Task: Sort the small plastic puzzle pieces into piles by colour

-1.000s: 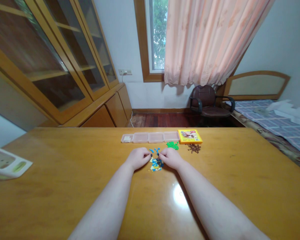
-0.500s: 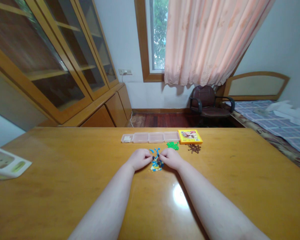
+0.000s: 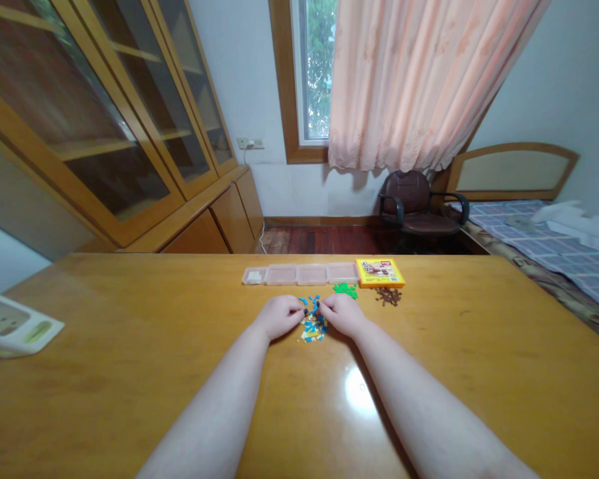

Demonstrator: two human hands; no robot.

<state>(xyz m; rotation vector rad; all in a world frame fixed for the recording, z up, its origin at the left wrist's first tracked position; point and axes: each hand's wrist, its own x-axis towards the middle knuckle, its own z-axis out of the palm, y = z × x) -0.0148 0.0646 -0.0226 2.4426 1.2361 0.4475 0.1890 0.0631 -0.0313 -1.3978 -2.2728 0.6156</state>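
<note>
A mixed pile of small blue, yellow and white pieces [image 3: 312, 328], like tiny building bricks, lies on the table between my hands. My left hand [image 3: 280, 315] rests at the pile's left side, fingers closed together at its edge. On the right side my right hand [image 3: 343, 313] has its fingers pinched over the upper part of the pile. Whatever either hand pinches is too small to make out. A few blue pieces [image 3: 314, 301] lie slightly apart beyond the fingertips. Just past my right hand is a heap of green pieces [image 3: 345, 290].
Brown pieces [image 3: 389, 296] lie in a heap at the right, before a yellow box [image 3: 380, 273]. A row of clear plastic trays [image 3: 296, 283] runs left from the box; the leftmost holds something white. A white object [image 3: 20, 326] stands at the table's left edge.
My right hand's fingertips have shifted slightly up and away over the pile, uncovering more of it. My left fingertips have moved only a little.
</note>
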